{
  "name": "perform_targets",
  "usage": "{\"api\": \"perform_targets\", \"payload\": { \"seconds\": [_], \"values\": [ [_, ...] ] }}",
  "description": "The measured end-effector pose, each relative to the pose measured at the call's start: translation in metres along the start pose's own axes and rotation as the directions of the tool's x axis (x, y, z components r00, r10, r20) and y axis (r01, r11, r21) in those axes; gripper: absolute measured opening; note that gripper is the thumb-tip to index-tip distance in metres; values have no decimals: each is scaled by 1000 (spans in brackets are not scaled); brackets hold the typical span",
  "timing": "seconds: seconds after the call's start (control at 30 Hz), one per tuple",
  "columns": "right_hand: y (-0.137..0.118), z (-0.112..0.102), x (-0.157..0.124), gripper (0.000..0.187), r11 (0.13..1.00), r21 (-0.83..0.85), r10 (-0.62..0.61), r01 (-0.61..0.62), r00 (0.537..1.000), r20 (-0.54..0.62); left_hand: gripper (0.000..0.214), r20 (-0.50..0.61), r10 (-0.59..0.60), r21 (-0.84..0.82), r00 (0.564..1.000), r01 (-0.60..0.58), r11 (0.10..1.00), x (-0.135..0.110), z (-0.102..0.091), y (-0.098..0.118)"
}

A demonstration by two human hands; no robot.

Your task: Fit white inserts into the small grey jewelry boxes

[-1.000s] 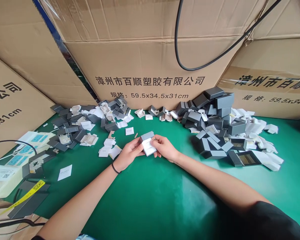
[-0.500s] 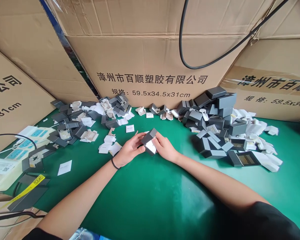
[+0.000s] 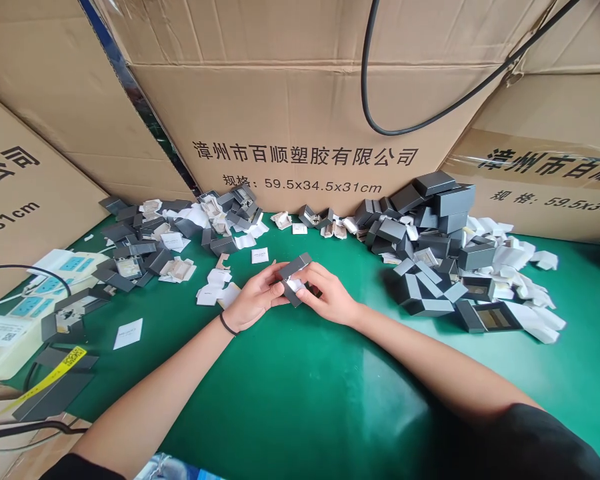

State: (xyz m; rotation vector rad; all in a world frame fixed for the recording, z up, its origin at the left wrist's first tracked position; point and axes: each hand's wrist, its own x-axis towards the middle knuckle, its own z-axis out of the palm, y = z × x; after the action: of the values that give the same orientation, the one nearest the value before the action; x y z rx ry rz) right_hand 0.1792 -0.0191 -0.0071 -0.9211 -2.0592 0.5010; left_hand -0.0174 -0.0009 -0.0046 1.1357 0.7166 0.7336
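Observation:
Both of my hands meet over the middle of the green table [image 3: 300, 400]. They hold one small grey box [image 3: 294, 269] with a white insert showing inside it. My left hand [image 3: 253, 300] grips the box from the left, fingers curled round its side. From the right, my right hand [image 3: 327, 293] pinches it with the fingertips at the white insert. The box is tilted and held just above the table.
A heap of grey boxes and white paper [image 3: 440, 253] lies at the right. A looser scatter of grey boxes and inserts [image 3: 150, 247] lies at the back left. Cardboard cartons [image 3: 300, 120] wall the back. White power strips [image 3: 45, 280] and a black cable [image 3: 405, 127] are nearby.
The white insert has gone further into the grey box, which has been turned so that less white shows. Both hands have stayed in place.

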Motion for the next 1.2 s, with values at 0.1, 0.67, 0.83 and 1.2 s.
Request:
{"api": "perform_targets", "payload": {
  "seconds": [0.1,0.67,0.83,1.2],
  "values": [
    [1,-2,2,32,994,96,42,-46,998,43,50,15,-2,-13,1000,3,1000,1,-1,-1],
    [-1,-3,0,34,942,150,279,-302,948,155,54,-8,11,65,1000,-11,998,1,-1,-4],
    [0,-2,0,37,908,247,289,-338,933,214,58,43,3,100,999,-7,995,-2,-2,-5],
    [4,7,-7,35,964,0,267,-268,962,-52,45,-50,42,-32,998,-44,999,2,2,-3]
  ]
}}
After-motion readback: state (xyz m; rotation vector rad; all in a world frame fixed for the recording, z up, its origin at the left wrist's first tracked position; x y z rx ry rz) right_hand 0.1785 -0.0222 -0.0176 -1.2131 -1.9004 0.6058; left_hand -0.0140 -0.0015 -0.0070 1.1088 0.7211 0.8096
